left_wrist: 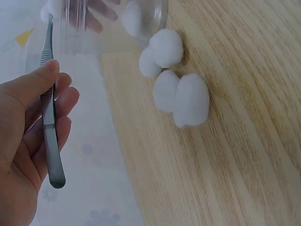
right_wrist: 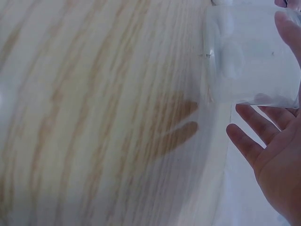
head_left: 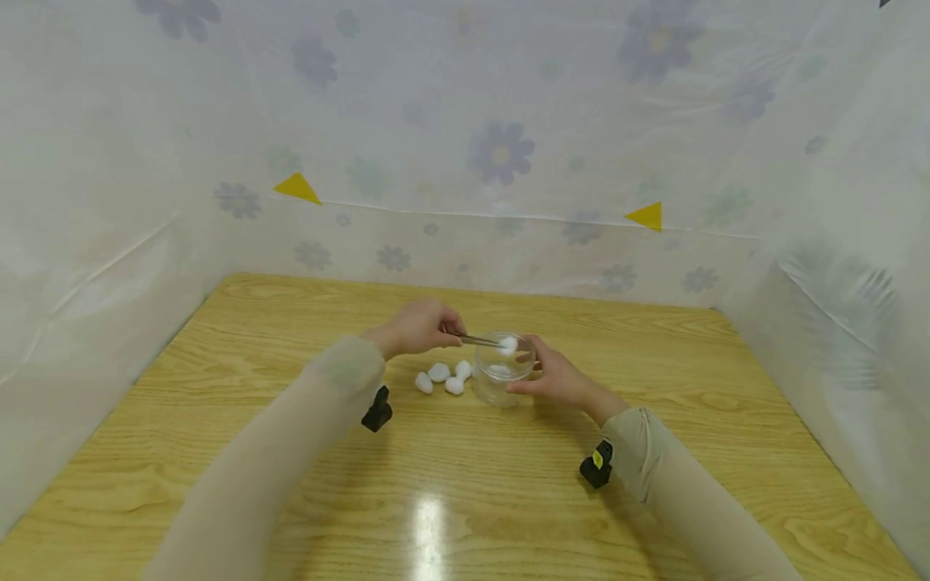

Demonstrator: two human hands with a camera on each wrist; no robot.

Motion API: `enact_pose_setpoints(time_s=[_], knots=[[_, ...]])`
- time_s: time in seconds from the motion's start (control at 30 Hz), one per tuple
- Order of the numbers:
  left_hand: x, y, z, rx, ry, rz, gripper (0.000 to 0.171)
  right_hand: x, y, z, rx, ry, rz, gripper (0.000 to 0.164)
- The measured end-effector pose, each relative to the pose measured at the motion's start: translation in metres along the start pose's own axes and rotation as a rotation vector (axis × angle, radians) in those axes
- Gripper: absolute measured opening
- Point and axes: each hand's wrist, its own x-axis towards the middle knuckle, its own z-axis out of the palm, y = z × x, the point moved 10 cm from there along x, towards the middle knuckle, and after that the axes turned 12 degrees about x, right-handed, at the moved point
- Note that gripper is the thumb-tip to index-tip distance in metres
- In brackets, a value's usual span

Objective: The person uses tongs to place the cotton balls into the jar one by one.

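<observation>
My left hand (head_left: pixel 421 327) pinches metal tweezers (left_wrist: pixel 49 117) between thumb and fingers. The tweezer tips grip a white cotton ball (head_left: pixel 508 345) at the mouth of a clear round jar (head_left: pixel 494 394); whether it is inside the rim or just above, I cannot tell. My right hand (head_left: pixel 558 378) holds the jar from the right, thumb on the near side and fingers round the far side. Through the jar wall, another cotton ball (left_wrist: pixel 132 19) shows in the left wrist view. Several loose cotton balls (left_wrist: pixel 192 100) lie on the table left of the jar.
The wood-grain table (head_left: pixel 465 468) has a flower-patterned sheet (head_left: pixel 436 145) hanging behind it and at both sides. Two yellow triangles (head_left: pixel 296 188) mark the back sheet. A small black device (head_left: pixel 596 466) sits at each wrist.
</observation>
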Motion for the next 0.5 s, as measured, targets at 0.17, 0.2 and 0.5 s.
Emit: enact_pose_setpoints(time_s=[0.17,0.2,0.5], knots=[[0.0016,0.0008,0.0032,0.008,-0.002,0.005,0.013,-0.0003,0.0001,-0.0002,-0.024,0.004,0.008,0.083],[0.0019,0.0008,0.0035,0.012,-0.001,0.005,0.013,-0.0003,0.0003,-0.0002,-0.026,0.004,0.01,0.083],[0.002,0.0014,0.0053,0.004,-0.001,-0.008,0.015,0.0017,-0.0006,-0.0002,-0.054,0.001,-0.023,0.079]])
